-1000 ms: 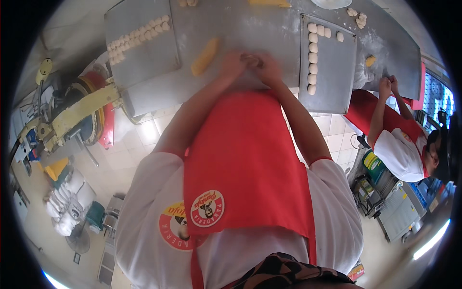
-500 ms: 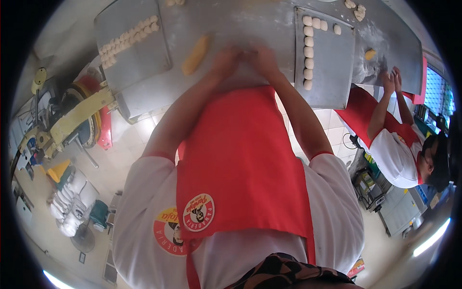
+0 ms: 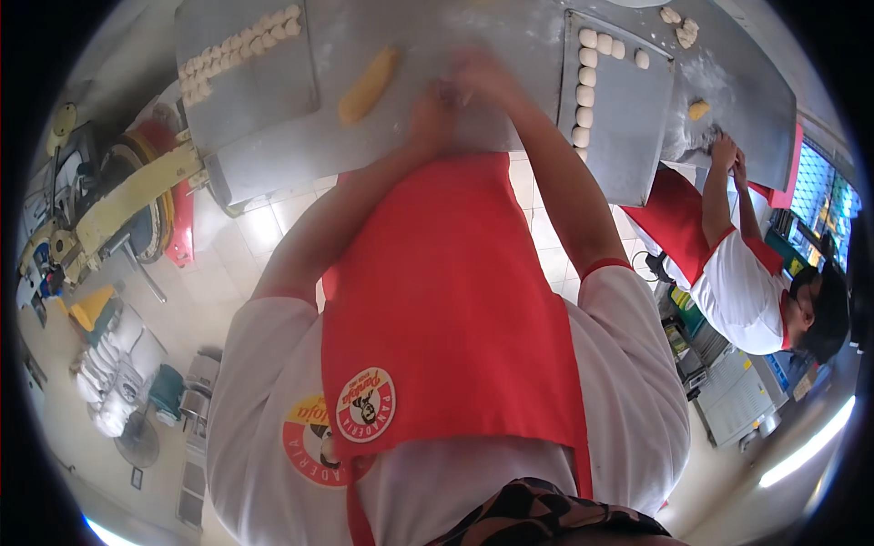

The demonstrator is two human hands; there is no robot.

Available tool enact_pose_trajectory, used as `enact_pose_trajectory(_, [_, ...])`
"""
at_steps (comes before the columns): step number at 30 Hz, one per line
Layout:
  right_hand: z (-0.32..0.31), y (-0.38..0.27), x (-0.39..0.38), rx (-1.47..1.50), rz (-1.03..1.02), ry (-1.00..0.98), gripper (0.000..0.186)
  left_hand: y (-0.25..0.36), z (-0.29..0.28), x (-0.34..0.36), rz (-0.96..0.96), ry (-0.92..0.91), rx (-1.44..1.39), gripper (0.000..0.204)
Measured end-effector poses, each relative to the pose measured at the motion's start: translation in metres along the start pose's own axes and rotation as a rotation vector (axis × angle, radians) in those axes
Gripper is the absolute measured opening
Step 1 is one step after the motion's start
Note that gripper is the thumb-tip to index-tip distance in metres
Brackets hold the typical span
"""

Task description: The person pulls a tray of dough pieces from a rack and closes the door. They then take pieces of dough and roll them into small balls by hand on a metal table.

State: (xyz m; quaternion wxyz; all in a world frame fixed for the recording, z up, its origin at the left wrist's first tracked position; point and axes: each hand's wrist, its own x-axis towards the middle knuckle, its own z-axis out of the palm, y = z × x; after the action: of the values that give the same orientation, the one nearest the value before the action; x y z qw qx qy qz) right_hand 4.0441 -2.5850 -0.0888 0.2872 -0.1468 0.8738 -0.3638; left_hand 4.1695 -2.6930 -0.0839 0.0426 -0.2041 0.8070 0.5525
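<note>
My left hand (image 3: 435,116) and my right hand (image 3: 480,75) are close together over the grey metal worktable (image 3: 337,150), with the right one farther out. Both are smeared by motion, so their fingers and anything in them cannot be made out. To their left lies a yellow, elongated piece of dough (image 3: 368,86). A metal tray (image 3: 633,136) is to their right, with small pale dough balls (image 3: 584,96) in a column and a short row at its far end.
Another metal tray (image 3: 264,96) at the far left bears clustered pale dough pieces (image 3: 238,53). At right, a co-worker in a red apron has both hands (image 3: 726,155) at the table, near a small yellow dough piece (image 3: 698,110). A cream-coloured machine (image 3: 137,191) stands at the left.
My right hand has moved farther out across the table, and my left has come slightly nearer. The co-worker's raised hands have come down to the table.
</note>
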Motion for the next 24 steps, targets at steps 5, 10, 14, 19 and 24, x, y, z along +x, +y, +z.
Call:
enact_pose_trajectory(5, [0.039, -0.02, -0.02, -0.587, -0.264, 0.651, 0.059, -0.031, -0.016, -0.002, 0.039, 0.02, 0.256, 0.036])
enact_pose_trajectory(10, [0.034, 0.007, -0.02, -0.333, -0.328, 0.59, 0.05, -0.049, -0.027, -0.013, 0.083, -0.076, 0.089, 0.039])
enact_pose_trajectory(14, [0.026, 0.037, -0.067, -0.572, -0.391, 0.459, 0.038, -0.034, -0.03, -0.009, 0.074, -0.238, 0.051, 0.04])
enact_pose_trajectory(19, [0.019, 0.014, -0.102, -0.393, -0.349, 0.344, 0.029, -0.035, -0.03, -0.011, 0.078, -0.204, 0.011, 0.04])
enact_pose_trajectory(24, [0.038, 0.013, -0.099, -0.522, -0.415, 0.435, 0.037, -0.041, -0.027, -0.01, 0.123, -0.222, -0.029, 0.044])
